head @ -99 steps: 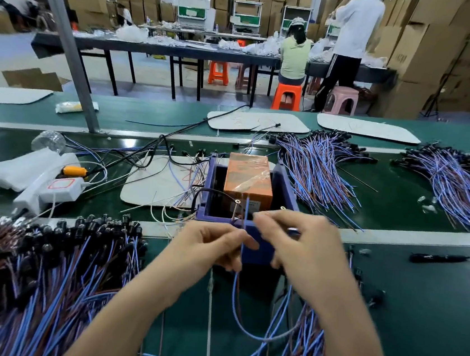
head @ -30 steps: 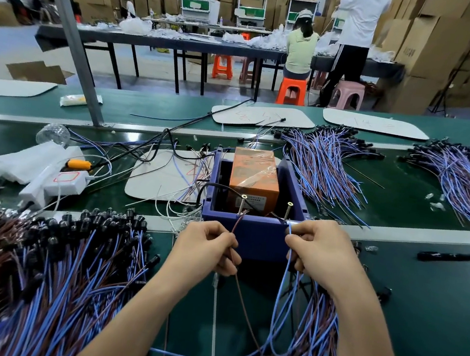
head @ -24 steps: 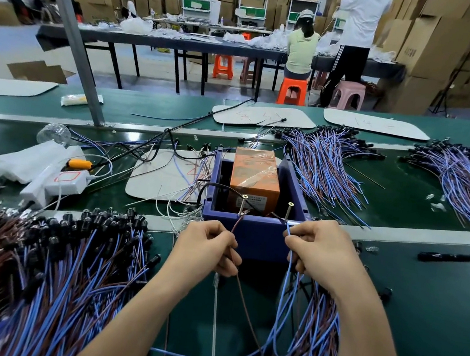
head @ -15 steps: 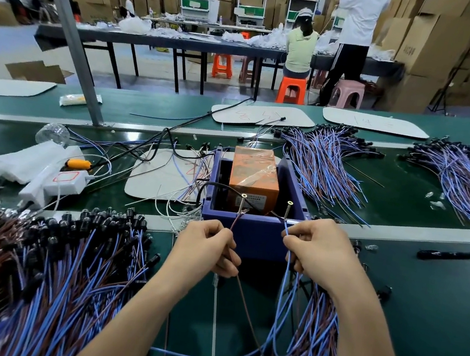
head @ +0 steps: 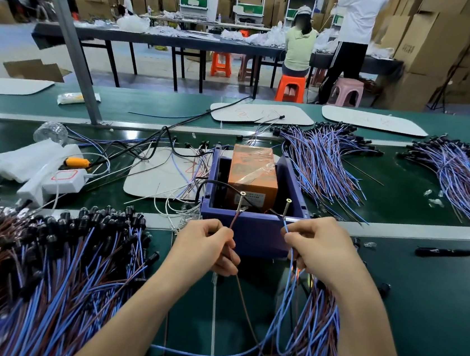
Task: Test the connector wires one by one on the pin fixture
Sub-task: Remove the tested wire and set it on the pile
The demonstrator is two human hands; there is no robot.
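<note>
A purple box (head: 253,234) with an orange block (head: 253,169) inside carries two upright metal pins on its near wall: the left pin (head: 240,202) and the right pin (head: 286,208). My left hand (head: 210,245) pinches a brown wire (head: 245,305) whose tip touches the base of the left pin. My right hand (head: 319,249) pinches a blue wire (head: 290,275) with its tip at the base of the right pin. A loose bundle of blue and brown wires (head: 307,332) hangs below my right hand.
A big pile of connector wires with black caps (head: 43,258) fills the near left. Two more wire bundles lie at the far middle (head: 326,164) and the far right (head: 459,177). A white power strip (head: 61,178), a black pen (head: 443,252) and white boards (head: 163,175) lie on the green belt.
Since 3.3 s ago both hands dropped from above the box rim and spread apart, each bringing a wire tip to a pin. Over the last second they hold nearly still.
</note>
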